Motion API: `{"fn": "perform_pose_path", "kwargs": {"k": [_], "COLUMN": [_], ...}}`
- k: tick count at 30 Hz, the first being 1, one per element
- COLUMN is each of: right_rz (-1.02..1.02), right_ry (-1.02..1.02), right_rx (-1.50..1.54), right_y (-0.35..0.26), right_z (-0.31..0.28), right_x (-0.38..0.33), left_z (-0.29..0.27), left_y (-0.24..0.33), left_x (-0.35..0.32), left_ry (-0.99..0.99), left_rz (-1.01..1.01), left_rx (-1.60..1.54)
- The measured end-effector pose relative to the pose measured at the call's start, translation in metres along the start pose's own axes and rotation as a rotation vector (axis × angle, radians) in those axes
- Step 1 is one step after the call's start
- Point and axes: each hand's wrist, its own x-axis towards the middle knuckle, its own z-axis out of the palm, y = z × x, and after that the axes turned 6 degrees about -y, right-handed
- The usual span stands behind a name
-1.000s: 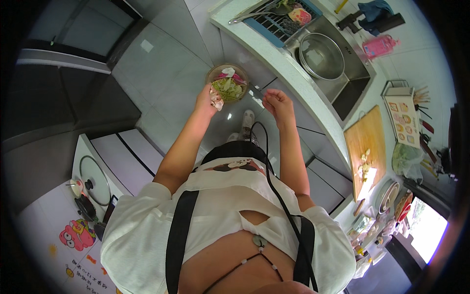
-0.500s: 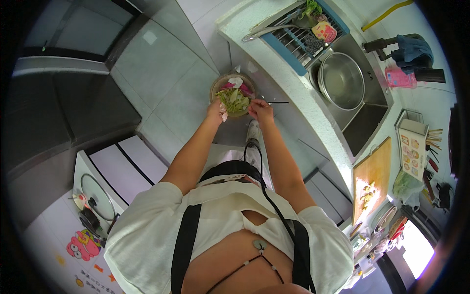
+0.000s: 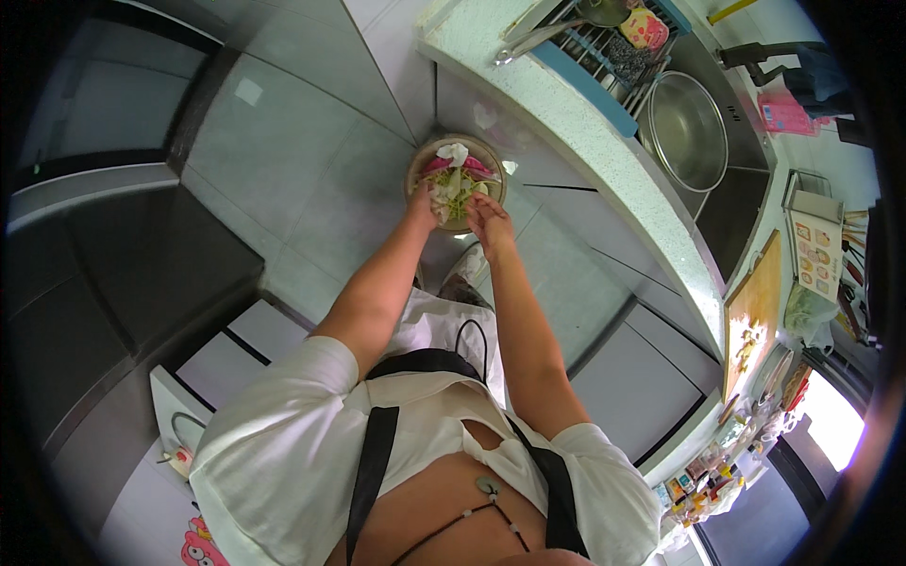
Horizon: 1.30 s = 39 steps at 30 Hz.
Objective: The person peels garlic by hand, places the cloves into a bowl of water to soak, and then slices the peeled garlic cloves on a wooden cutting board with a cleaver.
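Observation:
A round brownish bin [image 3: 412, 170] stands on the floor before me, holding yellow-green vegetable scraps [image 3: 459, 195], a pink bag [image 3: 478, 169] and a crumpled white tissue [image 3: 454, 154]. My left hand [image 3: 424, 206] is at the bin's near left rim, its fingers closed on a pale, crumpled piece [image 3: 441, 201] whose kind I cannot make out. Over the near right rim, my right hand [image 3: 490, 224] has its fingers bent and drawn together above the scraps. Anything small between those fingertips is hidden.
On the right runs a pale counter [image 3: 604, 179] with a sink [image 3: 741, 212], a metal basin [image 3: 687, 132], a blue-edged drying rack [image 3: 590, 90] and a ladle [image 3: 538, 41]. A wooden cutting board [image 3: 752, 311] lies farther along. My shoe [image 3: 463, 267] is just below the bin.
The view has shifted, so the counter sits farther right. My right hand has moved inward over the bin, closer to my left hand, which stays at the left rim.

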Motion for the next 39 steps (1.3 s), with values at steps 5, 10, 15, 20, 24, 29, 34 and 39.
{"fn": "perform_pose_path", "kwargs": {"k": [5,10,15,20,24,29,34,39], "right_rz": [-0.015,-0.156,-0.311,-0.31,-0.397,-0.665,-0.624,-0.597], "right_ry": [-0.097,-0.231,-0.1,0.051,0.071,0.113,-0.02,-0.05], "right_rx": [-0.208,-0.373,-0.571,-0.547,-0.555,-0.794,-0.781,-0.723], "right_y": [0.004,0.039,0.037,-0.011,-0.033,-0.052,-0.066,-0.102], "right_z": [0.0,-0.02,-0.024,0.006,0.022,0.033,0.062,0.05], "right_x": [0.009,0.047,0.047,-0.004,-0.031,-0.052,-0.08,-0.133], "left_z": [-0.051,0.037,0.053,0.073,0.102,0.167,0.031,0.143], "left_y": [-0.022,0.008,0.014,0.018,0.038,0.045,0.043,0.049], "left_x": [0.061,0.001,-0.028,-0.058,-0.088,-0.134,-0.03,-0.125], "left_ry": [-0.189,0.198,0.331,0.311,0.316,0.218,-0.007,-0.162], "left_rz": [0.099,-0.022,-0.081,-0.023,-0.016,0.13,0.215,0.278], "left_rx": [0.268,-0.061,0.244,0.324,0.43,0.748,1.06,1.742]}}
